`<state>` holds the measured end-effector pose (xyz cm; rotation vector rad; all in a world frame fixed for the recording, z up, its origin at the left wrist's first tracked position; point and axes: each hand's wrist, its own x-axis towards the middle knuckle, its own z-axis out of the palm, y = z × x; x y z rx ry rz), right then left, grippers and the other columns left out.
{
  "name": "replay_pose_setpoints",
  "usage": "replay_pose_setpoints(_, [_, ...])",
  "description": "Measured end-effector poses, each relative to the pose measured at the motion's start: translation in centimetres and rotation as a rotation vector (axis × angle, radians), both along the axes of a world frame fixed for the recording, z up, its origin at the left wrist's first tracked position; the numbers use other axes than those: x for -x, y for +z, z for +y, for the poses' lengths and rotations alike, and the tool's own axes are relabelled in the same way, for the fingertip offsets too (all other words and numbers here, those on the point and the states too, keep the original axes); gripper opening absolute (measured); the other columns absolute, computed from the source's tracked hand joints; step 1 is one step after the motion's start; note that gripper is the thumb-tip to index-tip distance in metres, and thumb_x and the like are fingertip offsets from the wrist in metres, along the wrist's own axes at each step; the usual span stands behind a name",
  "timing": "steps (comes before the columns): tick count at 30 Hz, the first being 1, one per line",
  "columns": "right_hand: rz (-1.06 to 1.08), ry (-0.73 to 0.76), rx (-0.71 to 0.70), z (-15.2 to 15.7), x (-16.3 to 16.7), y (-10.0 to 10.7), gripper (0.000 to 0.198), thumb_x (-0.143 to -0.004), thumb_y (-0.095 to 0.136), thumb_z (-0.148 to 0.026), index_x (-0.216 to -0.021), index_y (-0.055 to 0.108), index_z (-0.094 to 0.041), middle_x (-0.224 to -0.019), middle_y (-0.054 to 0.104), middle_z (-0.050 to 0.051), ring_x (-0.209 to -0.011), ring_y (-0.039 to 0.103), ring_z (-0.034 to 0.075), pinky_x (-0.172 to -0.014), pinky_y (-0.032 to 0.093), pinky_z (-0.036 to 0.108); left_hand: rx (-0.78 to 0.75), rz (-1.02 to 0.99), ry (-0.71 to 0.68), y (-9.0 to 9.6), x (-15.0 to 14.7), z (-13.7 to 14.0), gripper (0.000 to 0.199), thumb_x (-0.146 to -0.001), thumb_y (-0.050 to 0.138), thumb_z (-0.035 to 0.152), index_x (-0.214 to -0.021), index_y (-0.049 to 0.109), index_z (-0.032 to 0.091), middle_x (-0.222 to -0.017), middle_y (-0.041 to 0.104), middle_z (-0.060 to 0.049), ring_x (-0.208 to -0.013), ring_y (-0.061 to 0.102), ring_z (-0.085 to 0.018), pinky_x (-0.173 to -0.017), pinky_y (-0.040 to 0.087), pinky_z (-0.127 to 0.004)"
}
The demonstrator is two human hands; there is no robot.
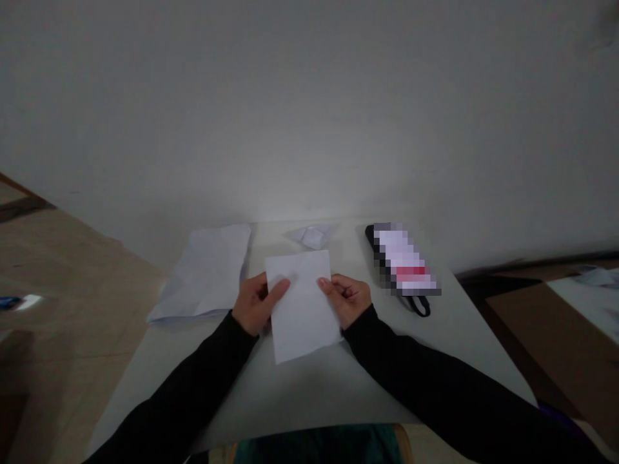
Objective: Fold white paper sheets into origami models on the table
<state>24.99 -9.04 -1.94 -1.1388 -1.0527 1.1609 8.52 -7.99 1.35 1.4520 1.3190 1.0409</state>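
A white sheet of paper (304, 316) is held up over the table, tilted slightly. My left hand (258, 303) pinches its left edge, thumb on the front and fingers behind. On the opposite edge, my right hand (345, 298) grips it the same way, with the thumb near the upper right. Just beyond the sheet lies a small folded white paper piece (313, 236). A stack of white paper (206, 270) rests to the left of my left hand.
The white table (290, 403) meets a pale wall (309, 116) at its far edge. On the right side lies a phone-like device (403, 258), its screen blurred out, with a black strap loop (422, 306). A brown board (551, 328) is beyond the table's right edge.
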Motion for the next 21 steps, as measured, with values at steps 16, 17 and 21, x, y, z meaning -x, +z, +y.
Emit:
replay_pose_setpoints(16, [-0.394, 0.362, -0.79, 0.6, -2.2, 0.7, 0.03, -0.083, 0.055, -0.024, -0.113, 0.062, -0.023, -0.111, 0.061, 0.009, -0.099, 0.062, 0.017, -0.078, 0.053, 0.027, 0.347, -0.172, -0.156, -1.0, 0.7, 0.9, 0.037, -0.067, 0.066, 0.049, -0.07, 0.062, 0.012, -0.058, 0.063, -0.005, -0.044, 0.054, -0.012, -0.04, 0.042, -0.022])
replay_pose_setpoints(17, [-0.361, 0.367, -0.796, 0.8, -2.1, 0.5, 0.028, -0.081, 0.058, -0.023, -0.109, 0.064, -0.023, -0.111, 0.062, 0.009, -0.097, 0.063, 0.018, -0.077, 0.053, 0.027, 0.33, -0.146, -0.179, -1.0, 0.9, 0.9, 0.035, -0.068, 0.065, 0.048, -0.069, 0.063, 0.013, -0.057, 0.063, -0.004, -0.043, 0.054, -0.012, -0.039, 0.042, -0.022])
replay_pose_setpoints(21, [-0.271, 0.4, -0.778, 1.5, -2.3, -0.2, 0.028, -0.078, 0.063, -0.021, -0.106, 0.067, -0.026, -0.108, 0.065, 0.009, -0.094, 0.065, 0.018, -0.077, 0.054, 0.028, 0.262, 0.047, -0.253, -0.6, 1.5, 1.2, 0.03, -0.068, 0.067, 0.044, -0.06, 0.061, 0.015, -0.041, 0.054, 0.0, -0.03, 0.043, -0.01, -0.029, 0.032, -0.019])
